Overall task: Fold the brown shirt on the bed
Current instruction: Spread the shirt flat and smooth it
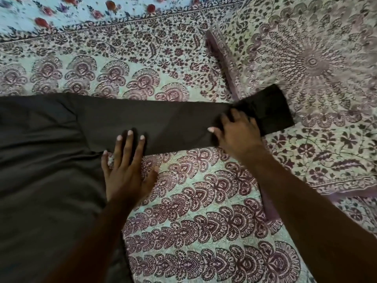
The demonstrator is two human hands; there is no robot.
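Observation:
The brown shirt [44, 180] lies flat on the bed and fills the left side of the view. One long sleeve [163, 121] stretches out to the right, ending in a cuff [271, 109]. My left hand [126, 166] lies flat with fingers spread, its fingertips on the sleeve's lower edge near the armpit. My right hand [236, 133] presses palm-down on the sleeve just short of the cuff, fingers apart. Neither hand grips the cloth.
The bed is covered by a patterned bedspread [193, 201] in pale green and maroon. A pillow [306, 58] in matching print lies at the upper right, under the cuff. A blue floral sheet [61, 13] shows along the top.

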